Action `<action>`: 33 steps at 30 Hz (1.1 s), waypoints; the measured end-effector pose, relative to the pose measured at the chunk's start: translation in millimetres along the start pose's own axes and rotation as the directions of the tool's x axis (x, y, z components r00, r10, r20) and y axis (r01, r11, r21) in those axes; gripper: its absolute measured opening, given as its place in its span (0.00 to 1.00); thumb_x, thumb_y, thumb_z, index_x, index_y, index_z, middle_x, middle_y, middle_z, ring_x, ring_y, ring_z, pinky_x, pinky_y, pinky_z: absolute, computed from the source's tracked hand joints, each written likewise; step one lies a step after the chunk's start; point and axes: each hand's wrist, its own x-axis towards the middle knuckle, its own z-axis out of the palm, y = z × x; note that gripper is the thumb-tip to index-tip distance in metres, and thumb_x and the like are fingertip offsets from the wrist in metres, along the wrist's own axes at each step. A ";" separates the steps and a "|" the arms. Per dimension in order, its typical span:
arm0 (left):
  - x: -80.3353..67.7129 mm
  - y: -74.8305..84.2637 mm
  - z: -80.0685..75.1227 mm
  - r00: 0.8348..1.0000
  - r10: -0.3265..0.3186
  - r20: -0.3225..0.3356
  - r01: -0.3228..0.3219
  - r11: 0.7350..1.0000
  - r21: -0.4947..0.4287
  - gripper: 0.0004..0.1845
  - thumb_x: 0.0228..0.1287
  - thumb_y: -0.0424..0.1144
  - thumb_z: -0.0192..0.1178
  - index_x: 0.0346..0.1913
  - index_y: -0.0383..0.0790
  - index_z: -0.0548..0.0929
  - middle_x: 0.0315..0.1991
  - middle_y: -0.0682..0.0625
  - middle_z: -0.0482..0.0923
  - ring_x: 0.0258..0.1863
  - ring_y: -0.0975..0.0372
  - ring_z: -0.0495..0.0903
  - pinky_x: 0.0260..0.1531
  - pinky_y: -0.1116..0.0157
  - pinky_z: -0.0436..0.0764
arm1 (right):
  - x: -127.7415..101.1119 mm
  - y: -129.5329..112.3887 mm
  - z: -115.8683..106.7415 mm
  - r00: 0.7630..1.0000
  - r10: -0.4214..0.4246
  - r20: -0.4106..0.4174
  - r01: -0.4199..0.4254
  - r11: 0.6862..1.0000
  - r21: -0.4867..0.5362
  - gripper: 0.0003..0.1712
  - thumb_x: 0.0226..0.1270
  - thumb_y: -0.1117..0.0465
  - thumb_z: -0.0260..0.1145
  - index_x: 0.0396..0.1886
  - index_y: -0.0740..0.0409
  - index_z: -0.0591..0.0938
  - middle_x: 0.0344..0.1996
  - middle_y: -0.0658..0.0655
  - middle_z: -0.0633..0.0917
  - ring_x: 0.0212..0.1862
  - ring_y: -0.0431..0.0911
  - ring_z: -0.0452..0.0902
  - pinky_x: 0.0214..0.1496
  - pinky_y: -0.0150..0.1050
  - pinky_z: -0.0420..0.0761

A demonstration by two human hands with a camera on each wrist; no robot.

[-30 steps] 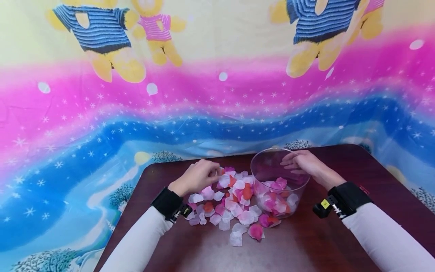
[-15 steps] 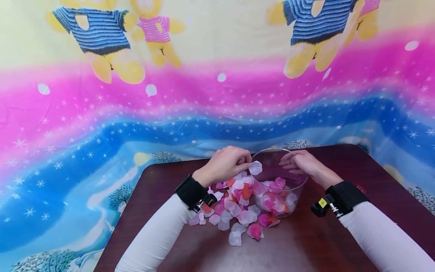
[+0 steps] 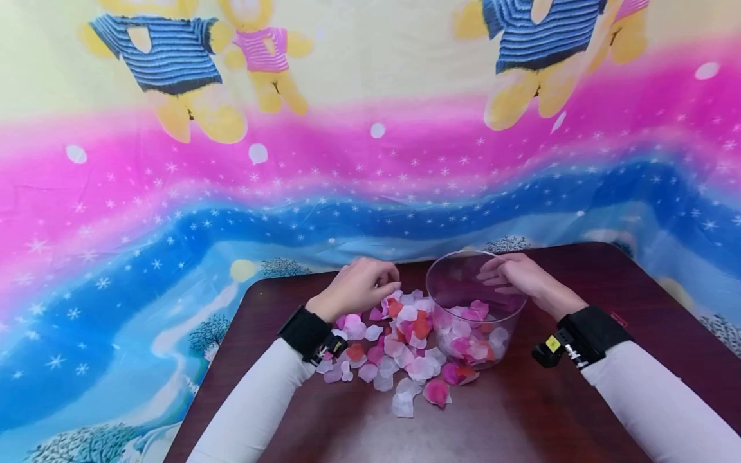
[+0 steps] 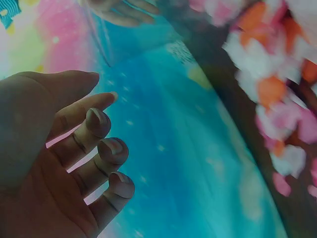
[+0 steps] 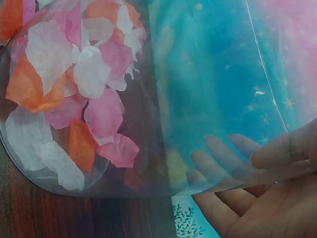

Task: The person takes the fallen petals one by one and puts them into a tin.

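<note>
A clear plastic bowl [image 3: 442,278] stands on the dark table, with pink, white and orange petals [image 3: 471,344] on its bottom [image 5: 89,79]. My right hand [image 3: 493,278] grips the far right of its rim; in the right wrist view the fingers [image 5: 223,158] show through the clear wall [image 5: 163,124]. Loose petals [image 3: 399,363] lie in a heap left of the bowl and appear blurred in the left wrist view [image 4: 277,84]. My left hand [image 3: 390,284] hovers over the heap's far edge. Its fingers [image 4: 111,148] are loosely bent and hold nothing.
The dark wooden table [image 3: 521,418] has rounded corners and bare wood in front of the heap. A bright cloth [image 3: 347,161] with bears and snowflakes hangs behind and drapes past the table's far edge. Black bands [image 3: 590,328] sit on both wrists.
My left hand carried a white petal from the heap to the bowl's rim, and has come back over the heap without it. The right hand stayed on the rim.
</note>
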 end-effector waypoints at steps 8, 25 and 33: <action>-27.9 -43.8 14.0 0.986 -0.132 0.101 0.132 0.991 0.007 0.06 0.71 0.43 0.66 0.45 0.47 0.88 0.24 0.58 0.77 0.23 0.66 0.74 0.23 0.65 0.72 | -3.8 0.0 -4.3 1.000 0.002 -0.008 -0.002 1.000 -0.017 0.27 0.74 0.67 0.40 0.66 0.71 0.74 0.64 0.70 0.79 0.65 0.64 0.76 0.63 0.54 0.78; -42.1 -65.3 87.9 0.922 -0.248 0.298 0.262 0.965 -0.006 0.19 0.65 0.42 0.71 0.57 0.43 0.83 0.23 0.56 0.75 0.26 0.64 0.75 0.29 0.64 0.74 | -3.2 0.6 -1.6 1.000 0.006 -0.010 -0.006 1.000 -0.012 0.26 0.74 0.66 0.43 0.67 0.70 0.74 0.63 0.70 0.80 0.65 0.63 0.76 0.64 0.56 0.77; -41.4 -65.1 90.7 0.937 -0.235 0.259 0.246 0.969 -0.010 0.08 0.68 0.39 0.69 0.48 0.46 0.88 0.22 0.56 0.74 0.25 0.65 0.74 0.26 0.67 0.74 | -1.1 -0.2 -0.1 1.000 0.017 -0.012 -0.017 1.000 -0.018 0.26 0.76 0.65 0.43 0.66 0.69 0.75 0.62 0.69 0.80 0.65 0.64 0.76 0.65 0.58 0.75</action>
